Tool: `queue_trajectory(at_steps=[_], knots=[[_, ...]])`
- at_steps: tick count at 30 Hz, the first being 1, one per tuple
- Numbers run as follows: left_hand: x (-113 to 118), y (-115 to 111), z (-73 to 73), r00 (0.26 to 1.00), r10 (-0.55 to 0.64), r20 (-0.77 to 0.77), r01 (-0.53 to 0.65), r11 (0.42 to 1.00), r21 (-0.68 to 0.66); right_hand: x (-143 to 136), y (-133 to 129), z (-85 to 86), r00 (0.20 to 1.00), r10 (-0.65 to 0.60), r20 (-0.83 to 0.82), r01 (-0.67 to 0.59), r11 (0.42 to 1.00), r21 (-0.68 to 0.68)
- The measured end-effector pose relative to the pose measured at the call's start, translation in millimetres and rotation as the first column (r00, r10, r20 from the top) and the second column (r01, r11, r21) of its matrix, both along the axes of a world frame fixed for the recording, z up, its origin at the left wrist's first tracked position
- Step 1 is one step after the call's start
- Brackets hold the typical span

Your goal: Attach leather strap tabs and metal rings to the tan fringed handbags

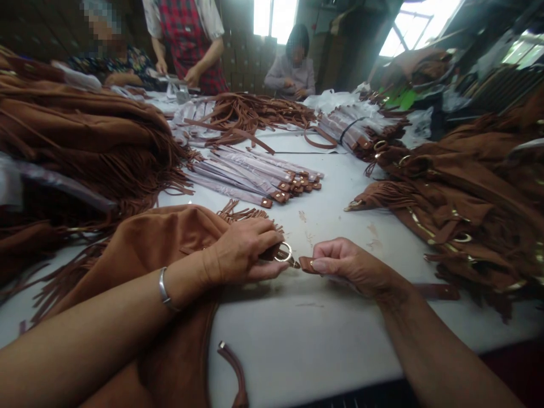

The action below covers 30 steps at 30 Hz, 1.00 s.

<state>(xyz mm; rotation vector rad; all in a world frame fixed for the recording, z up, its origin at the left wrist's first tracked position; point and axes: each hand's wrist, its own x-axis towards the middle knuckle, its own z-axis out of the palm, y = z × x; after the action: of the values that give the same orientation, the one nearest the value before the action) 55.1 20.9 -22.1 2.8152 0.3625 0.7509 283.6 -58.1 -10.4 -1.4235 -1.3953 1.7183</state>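
A brown fringed suede bag (170, 232) lies under my left forearm. My left hand (249, 252) is closed on the bag's edge beside a gold ring (284, 251), fingers above and thumb below. My right hand (346, 263) pinches a brown leather strap (306, 264) near its end, which has a gold stud. The strap's tip is close to the ring; whether they touch I cannot tell. Part of the strap reappears to the right of my right wrist. A thin brown handle piece with a metal tip (232, 362) lies near the front edge.
Several plastic-wrapped straps (255, 175) lie mid-table. Fringed bags are heaped at left (85, 124) and right (471, 192). Loose straps (259, 110) and a banded bundle (352, 127) lie farther back on the white table (331, 209). Several people are at the far side, one in a checked apron (182, 39).
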Motion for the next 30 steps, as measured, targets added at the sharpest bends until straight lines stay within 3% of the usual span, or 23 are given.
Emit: queue_trajectory(at_steps=[5, 14, 30], knots=[[3, -5, -2.2, 0.998, 0.039, 0.042, -0.04, 0.999, 0.006, -2, 1, -2.0, 0.996, 0.087, 0.024, -0.086, 0.996, -0.026], [6, -13, -5.7, 0.998, 0.06, -0.013, -0.059, 0.995, 0.082, -5, 8, -5.4, 0.995, 0.076, 0.06, -0.076, 0.997, -0.001], [5, -9, -10.6, 0.997, -0.054, -0.047, 0.057, 0.997, 0.051, -9, 12, -7.3, 0.996, 0.082, 0.04, -0.083, 0.996, 0.02]])
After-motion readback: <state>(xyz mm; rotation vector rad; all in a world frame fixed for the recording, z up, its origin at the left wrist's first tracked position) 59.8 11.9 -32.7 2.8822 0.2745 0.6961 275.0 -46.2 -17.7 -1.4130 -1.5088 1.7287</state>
